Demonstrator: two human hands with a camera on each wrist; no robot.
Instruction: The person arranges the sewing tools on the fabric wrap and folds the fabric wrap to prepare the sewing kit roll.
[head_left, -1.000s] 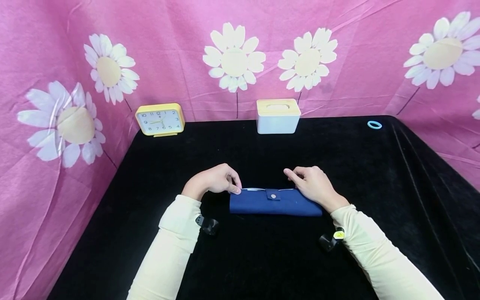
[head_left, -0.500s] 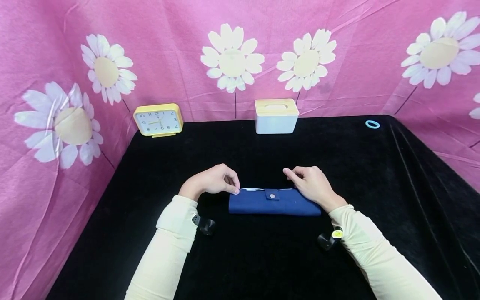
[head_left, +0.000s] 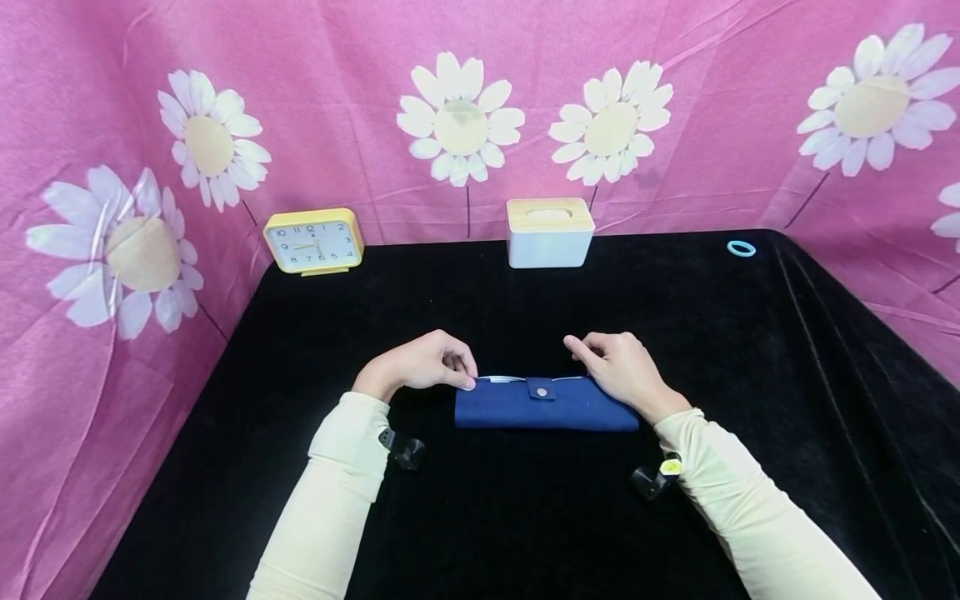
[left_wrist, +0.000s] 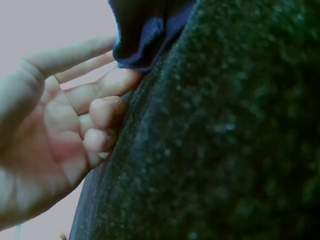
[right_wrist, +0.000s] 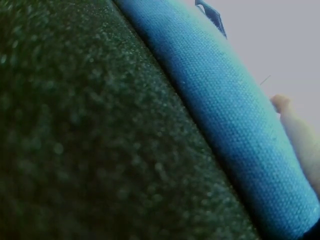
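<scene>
A dark blue folded fabric case (head_left: 551,410) with a snap-button tab (head_left: 542,389) lies lengthwise on the black cloth. A thin white strip (head_left: 501,379) shows along its far edge; what it belongs to cannot be made out. My left hand (head_left: 423,362) pinches the case's far left corner between thumb and fingers. In the left wrist view, fingers (left_wrist: 102,90) lie against the fabric corner (left_wrist: 150,40). My right hand (head_left: 622,371) lies over the far right corner, thumb pointing left above the edge. Its other fingers are mostly hidden; in the right wrist view the case (right_wrist: 220,105) covers them.
At the back stand a yellow clock (head_left: 313,242) on the left and a white box with a wood-coloured lid (head_left: 550,236) in the middle. A light-blue ring (head_left: 741,248) lies at the back right. Pink flowered cloth (head_left: 337,108) hangs behind the table.
The whole head view has shifted slightly left. Both hands keep their places on the blue case, which stays folded and lies where it was.
</scene>
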